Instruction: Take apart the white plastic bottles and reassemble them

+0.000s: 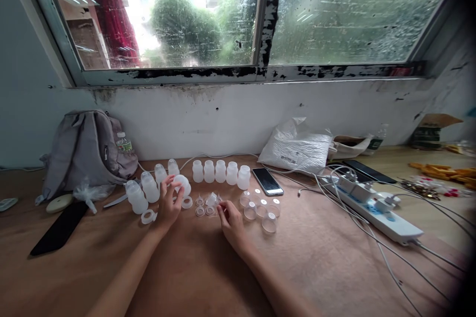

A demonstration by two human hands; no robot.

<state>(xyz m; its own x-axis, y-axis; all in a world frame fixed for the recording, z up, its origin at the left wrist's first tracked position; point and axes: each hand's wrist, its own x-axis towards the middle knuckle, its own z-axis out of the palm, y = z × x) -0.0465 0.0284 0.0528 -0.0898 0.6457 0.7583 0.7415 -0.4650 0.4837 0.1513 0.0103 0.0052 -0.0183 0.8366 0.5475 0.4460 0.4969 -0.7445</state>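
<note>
A frosted white bottle [185, 185] is held at its left side by the thumb and curled fingers of the left hand [171, 203]; whether it is lifted off the table [178, 272] cannot be told. To its right and slightly nearer, small clear pieces [211, 200] are grouped between the hands. They are reached at their right edge by the right hand [230, 218], whose thumb and fingertips are drawn together; whether a piece is pinched there cannot be told.

More bottles [149, 187] are stood in a slanting line left of the left hand, and five others [220, 172] are set in a row on the far side. Clear domed caps [260, 209] are clustered just right of the right hand, with a phone [267, 181] beyond them.

The bottles are translucent, with rounded bodies and narrower upper parts. A white ring [148, 216] is laid near the left-hand line.
</note>
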